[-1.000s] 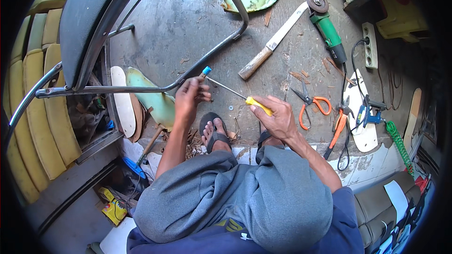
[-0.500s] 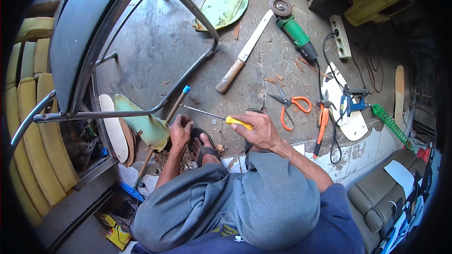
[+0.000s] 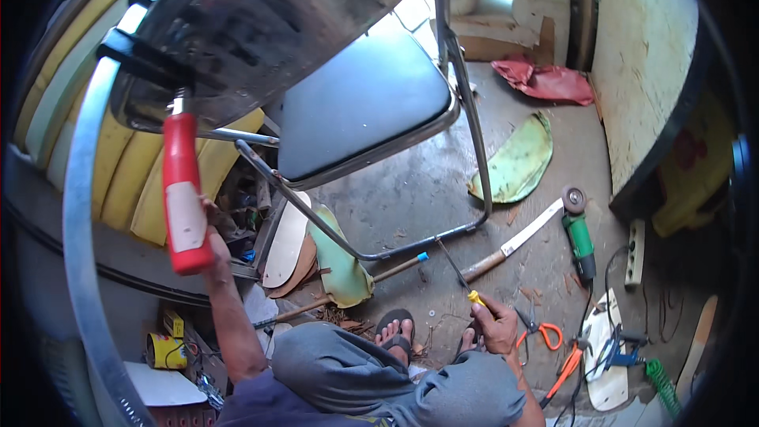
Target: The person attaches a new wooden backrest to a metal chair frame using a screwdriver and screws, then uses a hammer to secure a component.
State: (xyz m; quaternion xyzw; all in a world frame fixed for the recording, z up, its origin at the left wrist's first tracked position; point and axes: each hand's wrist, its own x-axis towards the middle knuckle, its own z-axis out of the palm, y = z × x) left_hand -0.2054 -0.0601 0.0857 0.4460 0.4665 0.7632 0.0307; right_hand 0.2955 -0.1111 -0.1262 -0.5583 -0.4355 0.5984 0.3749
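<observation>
My right hand [image 3: 496, 326] is closed round the yellow handle of a screwdriver [image 3: 452, 263]. Its thin shaft points up and away, with the tip near the chair's bent metal tube [image 3: 411, 250]. My left hand [image 3: 217, 247] is raised at the left, beside and partly behind the red handle of a bar clamp [image 3: 180, 166]. Most of its fingers are hidden there, and I cannot tell whether they grip the handle. The clamp's black jaw lies over a dark, metal-edged panel [image 3: 308, 24]. Under the panel stands the chair's black padded seat [image 3: 360, 122].
On the floor lie a machete [image 3: 538, 225], a green angle grinder [image 3: 579, 241], orange-handled scissors [image 3: 541, 334], a blue air tool [image 3: 621, 348] and a power strip [image 3: 635, 253]. Pale green covers [image 3: 518, 160] and a blue-tipped stick [image 3: 395, 270] lie near the chair. Yellow cushions [image 3: 162, 198] line the left.
The view has swung left and up, bringing the red-handled clamp and dark panel into sight. My left hand has risen from beside the stick. The screwdriver stays in my right hand.
</observation>
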